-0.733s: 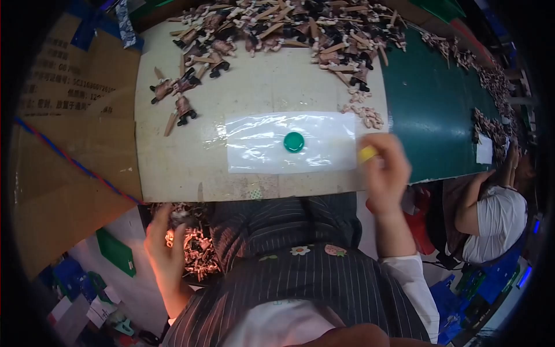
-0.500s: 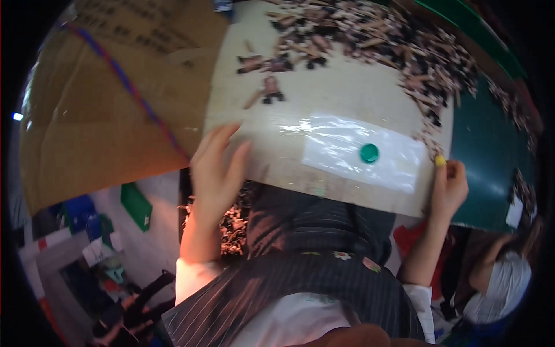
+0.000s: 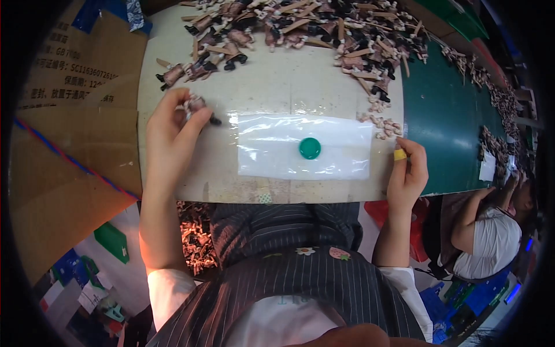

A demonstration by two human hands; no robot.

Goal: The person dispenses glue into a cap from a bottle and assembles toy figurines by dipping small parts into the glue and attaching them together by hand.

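Between the thumb and fingers of my left hand is a small figurine with a brownish-pink body and dark feet, lifted over the left part of the pale worktop. My right hand is closed in a pinch at the worktop's right side, with yellow tape round one fingertip. What that pinch holds, if anything, I cannot make out. Just beyond it lie several tiny pale pieces. Between my hands, a round green cap rests on a clear plastic sheet.
A heap of similar figurines and flat wooden-looking sticks spreads across the far worktop. A large cardboard box borders the left. The green surface to the right carries more pieces. Another person sits at the far right.
My left hand was open and bare; now it pinches a figurine. My right hand remains pinched by the tiny pale pieces. The whole view has shifted and turned.
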